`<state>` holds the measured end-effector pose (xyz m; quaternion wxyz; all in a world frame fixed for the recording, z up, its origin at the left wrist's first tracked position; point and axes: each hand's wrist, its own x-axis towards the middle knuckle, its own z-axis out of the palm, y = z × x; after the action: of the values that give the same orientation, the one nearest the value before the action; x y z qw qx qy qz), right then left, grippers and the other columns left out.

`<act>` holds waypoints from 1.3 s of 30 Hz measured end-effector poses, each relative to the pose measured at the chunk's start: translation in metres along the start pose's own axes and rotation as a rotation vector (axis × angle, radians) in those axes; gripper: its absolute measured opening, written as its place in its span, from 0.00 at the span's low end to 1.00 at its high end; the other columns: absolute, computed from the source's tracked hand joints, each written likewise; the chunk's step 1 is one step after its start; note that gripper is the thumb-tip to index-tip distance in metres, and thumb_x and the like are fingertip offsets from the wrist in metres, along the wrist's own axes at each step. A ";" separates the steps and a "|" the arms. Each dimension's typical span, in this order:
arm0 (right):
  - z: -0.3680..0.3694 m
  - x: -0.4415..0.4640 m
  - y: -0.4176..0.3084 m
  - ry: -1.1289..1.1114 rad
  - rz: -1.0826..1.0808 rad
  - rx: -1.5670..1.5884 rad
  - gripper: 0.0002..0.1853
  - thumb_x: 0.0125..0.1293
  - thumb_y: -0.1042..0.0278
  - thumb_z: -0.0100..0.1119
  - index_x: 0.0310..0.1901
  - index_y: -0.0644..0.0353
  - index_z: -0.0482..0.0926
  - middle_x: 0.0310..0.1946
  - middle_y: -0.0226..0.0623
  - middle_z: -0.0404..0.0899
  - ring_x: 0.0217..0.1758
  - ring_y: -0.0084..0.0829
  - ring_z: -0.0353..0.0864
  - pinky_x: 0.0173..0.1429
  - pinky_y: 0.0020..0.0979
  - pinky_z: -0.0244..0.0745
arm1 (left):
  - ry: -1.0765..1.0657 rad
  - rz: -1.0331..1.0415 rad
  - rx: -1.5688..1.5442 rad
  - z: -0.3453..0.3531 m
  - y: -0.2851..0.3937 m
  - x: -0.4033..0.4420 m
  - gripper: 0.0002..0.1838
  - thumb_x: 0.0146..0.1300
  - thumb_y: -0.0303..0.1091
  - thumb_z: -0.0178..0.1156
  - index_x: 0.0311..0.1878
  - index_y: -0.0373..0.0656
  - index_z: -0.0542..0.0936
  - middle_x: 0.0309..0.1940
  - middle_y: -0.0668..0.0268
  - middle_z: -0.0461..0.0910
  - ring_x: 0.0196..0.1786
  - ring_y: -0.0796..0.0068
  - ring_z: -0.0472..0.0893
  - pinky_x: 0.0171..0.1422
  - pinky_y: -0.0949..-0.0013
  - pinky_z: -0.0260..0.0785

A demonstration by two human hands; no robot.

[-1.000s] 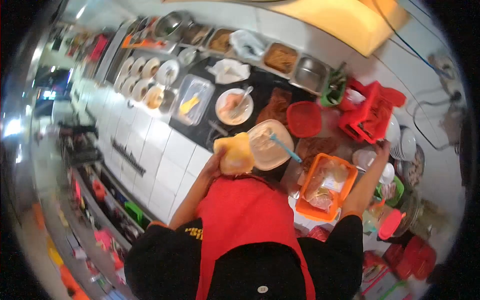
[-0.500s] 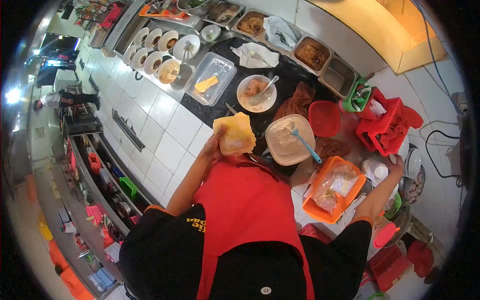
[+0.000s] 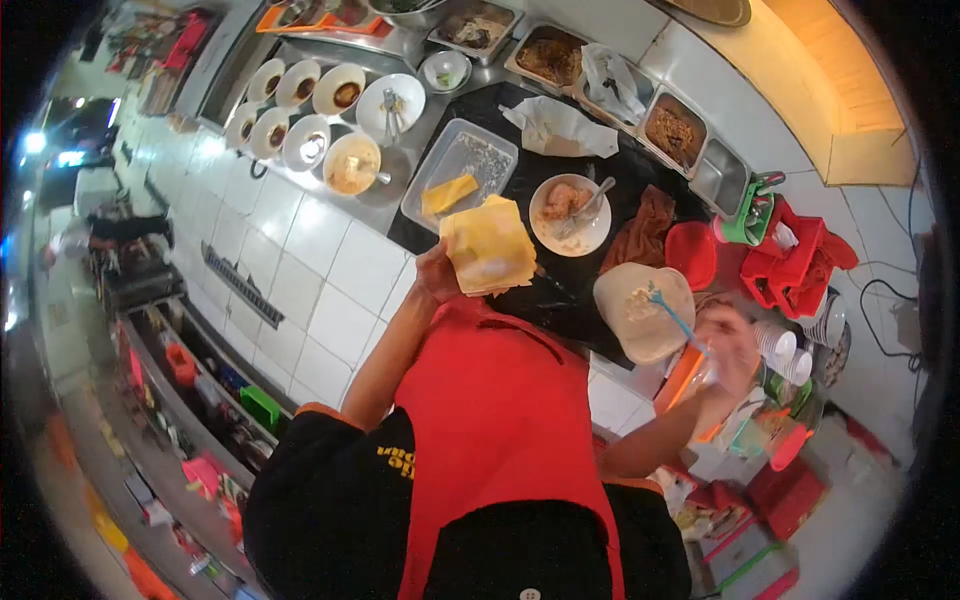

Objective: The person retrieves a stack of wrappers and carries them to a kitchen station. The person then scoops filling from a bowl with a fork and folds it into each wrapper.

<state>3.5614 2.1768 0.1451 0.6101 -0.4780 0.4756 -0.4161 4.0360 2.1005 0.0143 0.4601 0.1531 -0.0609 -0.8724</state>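
My left hand (image 3: 436,274) grips one edge of a stack of square yellow dough wrappers (image 3: 488,246), held level in front of the red apron. Smeared by motion, my right hand (image 3: 728,352) is above the orange basket (image 3: 682,382), right of a cream-coloured tub (image 3: 634,318) of pale mixture with a blue-handled utensil (image 3: 676,318) in it. Its fingers are too blurred to read. Just beyond the stack, a clear plastic tray (image 3: 487,162) holds a folded yellow piece (image 3: 448,194). A white bowl (image 3: 584,240) contains pinkish filling and a fork (image 3: 596,200).
White bowls with dark sauce (image 3: 340,90) line the steel counter at back left. Steel pans of toppings (image 3: 674,132) run along the back. A brown cloth (image 3: 640,232), a red container (image 3: 692,250) and red baskets (image 3: 785,262) stand to the right. A person is at far left.
My right hand has moved left and inward from the stacked cups at the far right to above the orange basket. My left hand still holds the wrappers. The camera view has shifted.
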 end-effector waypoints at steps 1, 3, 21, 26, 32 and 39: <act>0.060 0.032 -0.002 -0.007 0.057 0.036 0.16 0.70 0.69 0.57 0.55 0.67 0.75 0.46 0.37 0.79 0.52 0.28 0.77 0.58 0.29 0.70 | -0.159 0.012 -0.035 -0.003 0.010 0.003 0.45 0.59 0.55 0.64 0.74 0.44 0.59 0.71 0.53 0.63 0.71 0.47 0.65 0.70 0.40 0.63; 0.146 0.103 0.014 -0.147 0.026 -0.127 0.19 0.73 0.66 0.54 0.60 0.68 0.72 0.53 0.36 0.78 0.57 0.28 0.77 0.63 0.29 0.68 | -0.150 -0.113 -0.048 -0.031 0.033 0.017 0.45 0.58 0.53 0.65 0.74 0.44 0.60 0.71 0.53 0.64 0.70 0.46 0.67 0.70 0.40 0.64; 0.309 0.224 0.060 0.376 -0.266 -0.333 0.40 0.53 0.71 0.77 0.66 0.63 0.66 0.51 0.41 0.78 0.55 0.30 0.78 0.60 0.33 0.74 | -0.116 -0.259 0.003 -0.040 0.080 0.053 0.35 0.60 0.34 0.66 0.69 0.40 0.64 0.63 0.54 0.72 0.61 0.54 0.78 0.65 0.48 0.73; 0.263 0.239 0.087 0.414 -0.125 -0.061 0.25 0.65 0.67 0.66 0.62 0.59 0.72 0.49 0.42 0.80 0.51 0.28 0.79 0.55 0.28 0.73 | 0.077 -0.405 0.042 -0.059 0.088 0.055 0.35 0.60 0.35 0.64 0.70 0.38 0.63 0.61 0.50 0.74 0.60 0.47 0.78 0.59 0.39 0.75; 0.160 0.235 0.136 0.316 -0.019 -1.335 0.10 0.56 0.76 0.61 0.41 0.60 0.83 0.41 0.43 0.80 0.45 0.46 0.78 0.51 0.41 0.74 | 0.097 -0.277 -0.029 -0.061 0.117 0.051 0.30 0.59 0.31 0.60 0.66 0.33 0.67 0.57 0.49 0.77 0.59 0.50 0.79 0.64 0.46 0.72; 0.140 0.243 0.171 0.236 -0.294 -1.577 0.06 0.57 0.75 0.56 0.31 0.58 0.84 0.43 0.41 0.74 0.53 0.43 0.73 0.53 0.39 0.70 | 0.164 -0.237 -0.004 -0.061 0.117 0.062 0.28 0.60 0.30 0.60 0.63 0.32 0.69 0.57 0.48 0.77 0.57 0.50 0.80 0.64 0.47 0.72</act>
<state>3.7559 2.0028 -0.0537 -0.0215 -0.7779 0.6226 -0.0821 4.1149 1.9852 -0.0274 0.3578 0.2289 -0.0028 -0.9053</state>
